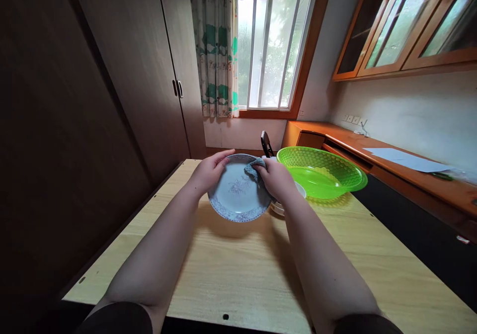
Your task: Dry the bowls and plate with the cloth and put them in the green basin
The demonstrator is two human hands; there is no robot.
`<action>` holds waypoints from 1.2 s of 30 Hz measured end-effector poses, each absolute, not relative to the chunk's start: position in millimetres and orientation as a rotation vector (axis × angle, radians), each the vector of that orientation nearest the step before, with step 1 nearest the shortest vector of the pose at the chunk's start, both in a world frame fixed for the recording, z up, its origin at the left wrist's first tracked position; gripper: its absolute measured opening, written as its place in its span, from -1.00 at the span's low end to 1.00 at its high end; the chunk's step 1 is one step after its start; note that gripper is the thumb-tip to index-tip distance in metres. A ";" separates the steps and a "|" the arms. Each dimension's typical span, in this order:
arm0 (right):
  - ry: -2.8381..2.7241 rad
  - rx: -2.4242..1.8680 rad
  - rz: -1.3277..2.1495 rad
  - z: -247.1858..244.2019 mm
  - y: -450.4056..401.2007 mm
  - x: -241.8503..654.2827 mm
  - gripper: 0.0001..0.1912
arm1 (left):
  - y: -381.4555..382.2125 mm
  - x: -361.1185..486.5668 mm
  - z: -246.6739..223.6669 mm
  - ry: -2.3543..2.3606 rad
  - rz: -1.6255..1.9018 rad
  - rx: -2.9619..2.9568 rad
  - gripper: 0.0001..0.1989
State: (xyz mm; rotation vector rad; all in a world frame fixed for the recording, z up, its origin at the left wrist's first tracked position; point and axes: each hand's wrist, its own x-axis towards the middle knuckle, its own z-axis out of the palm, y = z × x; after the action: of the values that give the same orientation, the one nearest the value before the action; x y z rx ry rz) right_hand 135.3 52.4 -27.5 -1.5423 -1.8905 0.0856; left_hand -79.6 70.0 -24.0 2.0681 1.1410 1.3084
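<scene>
A white plate [238, 195] with a purple-grey flower pattern is held up above the table, its face tilted toward me. My left hand [213, 171] grips its left rim, thumb along the front edge. At the upper right rim, my right hand [276, 175] is closed on a bluish-grey cloth [253, 167], which lies against the plate's face. Behind my right wrist stands a white bowl [278, 208], mostly hidden by the hand and plate. A translucent green basin [322, 182] rests on the table just beyond, to the right.
The light wooden table [227, 269] spreads under my arms. A dark wardrobe [141, 75] runs along the left. On the right is an orange-brown desk [402, 160] with white paper [408, 160] on it. A dark chair back [266, 144] shows behind the table.
</scene>
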 end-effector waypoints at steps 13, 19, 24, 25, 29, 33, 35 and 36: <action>-1.724 -1.550 0.123 -32.5 60.0 139.2 -0.67 | 72.8 -81.8 -26.3 1.245 1.510 2.050 -0.63; -1.893 -1.571 0.086 -27.4 56.3 140.3 -0.67 | 65.6 -87.2 -19.1 1.258 1.324 2.115 -0.61; -2.041 -1.605 -0.028 -22.2 50.3 139.9 -0.66 | 60.0 -85.4 -17.1 1.236 1.159 2.225 -0.61; -2.065 -1.612 -0.023 -22.1 49.3 138.7 -0.66 | 59.6 -85.1 -17.0 1.217 1.115 2.244 -0.61; -2.098 -1.576 0.014 -24.5 47.4 132.6 -0.69 | 59.5 -85.5 -16.4 1.162 1.003 2.257 -0.60; -1.968 -1.525 0.083 -26.4 49.8 134.3 -0.70 | 62.8 -87.7 -16.6 0.991 1.159 2.033 -0.44; -1.849 -1.548 0.157 -26.5 52.7 138.4 -0.68 | 66.3 -89.0 -18.2 0.933 1.255 1.842 -0.32; -1.784 -1.570 0.191 -26.6 54.4 140.5 -0.67 | 68.1 -89.3 -19.4 0.920 1.296 1.765 -0.29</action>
State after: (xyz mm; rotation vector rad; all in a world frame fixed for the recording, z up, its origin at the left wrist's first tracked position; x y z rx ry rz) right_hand 140.5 54.4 -26.6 -1.5697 -1.7835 0.1907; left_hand -89.3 68.1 -19.4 1.7646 0.9200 1.2965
